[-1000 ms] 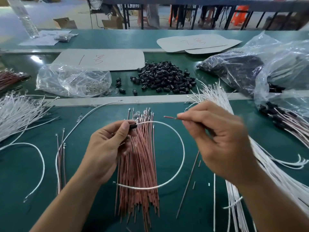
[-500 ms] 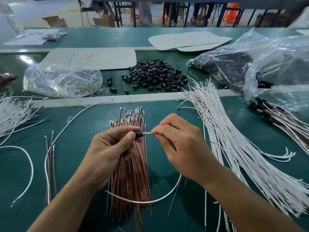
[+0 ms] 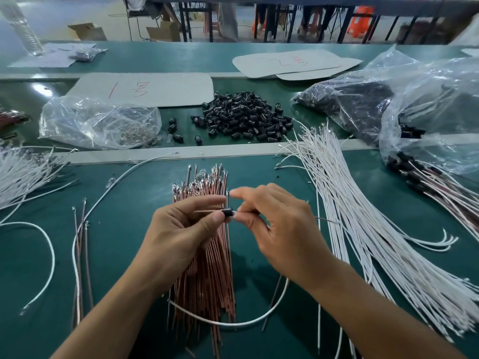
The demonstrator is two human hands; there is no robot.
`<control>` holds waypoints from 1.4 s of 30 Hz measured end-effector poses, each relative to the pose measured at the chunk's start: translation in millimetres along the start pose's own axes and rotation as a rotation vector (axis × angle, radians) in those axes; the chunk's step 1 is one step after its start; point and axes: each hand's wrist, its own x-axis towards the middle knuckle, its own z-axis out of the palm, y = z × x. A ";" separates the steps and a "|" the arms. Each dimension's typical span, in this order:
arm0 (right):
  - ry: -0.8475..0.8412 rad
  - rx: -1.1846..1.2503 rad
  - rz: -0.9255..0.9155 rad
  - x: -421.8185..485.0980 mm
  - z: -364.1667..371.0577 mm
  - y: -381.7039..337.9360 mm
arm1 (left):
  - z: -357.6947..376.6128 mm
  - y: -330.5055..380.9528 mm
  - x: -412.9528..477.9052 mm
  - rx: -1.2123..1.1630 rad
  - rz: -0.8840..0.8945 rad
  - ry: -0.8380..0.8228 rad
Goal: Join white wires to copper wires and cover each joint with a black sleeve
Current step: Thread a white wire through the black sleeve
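My left hand (image 3: pixel 182 230) pinches a small black sleeve (image 3: pixel 227 212) between thumb and forefinger, above a bundle of copper wires (image 3: pixel 207 270) lying on the green mat. My right hand (image 3: pixel 281 233) pinches a thin wire end right at the sleeve's right side; its index finger sticks out straight. A white wire (image 3: pixel 233 323) loops down from the hands and back across the copper bundle. A thin copper wire (image 3: pixel 325 220) pokes out past my right hand.
A heap of loose black sleeves (image 3: pixel 246 119) lies beyond the hands. White wires (image 3: pixel 363 229) fan out on the right, more (image 3: pixel 23 174) at the left edge. Clear plastic bags (image 3: pixel 98 123) (image 3: pixel 427 104) sit at left and right. Finished joined wires (image 3: pixel 440 185) lie far right.
My right hand brought the wire end in from the right to the sleeve held by my left hand. The white loop dropped lower. Both hands now meet at the sleeve.
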 end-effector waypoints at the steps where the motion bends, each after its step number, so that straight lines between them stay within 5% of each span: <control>1: 0.009 0.003 0.000 -0.1 -0.4 -0.2 | 0.4 0.2 -0.1 -0.003 -0.010 0.006; 17: -0.099 0.067 0.155 -2.3 5.7 0.1 | 0.7 -2.6 2.8 -0.065 0.059 0.112; 22: -0.290 0.193 0.214 -3.3 4.1 -0.6 | 1.2 -0.3 1.0 0.042 0.102 0.110; 33: -0.203 0.091 0.131 -0.5 2.4 4.7 | -0.1 7.6 0.2 0.131 0.167 0.116; 42: -0.075 -0.139 0.122 11.2 -31.4 31.8 | -58.1 30.7 10.7 -0.097 0.271 0.465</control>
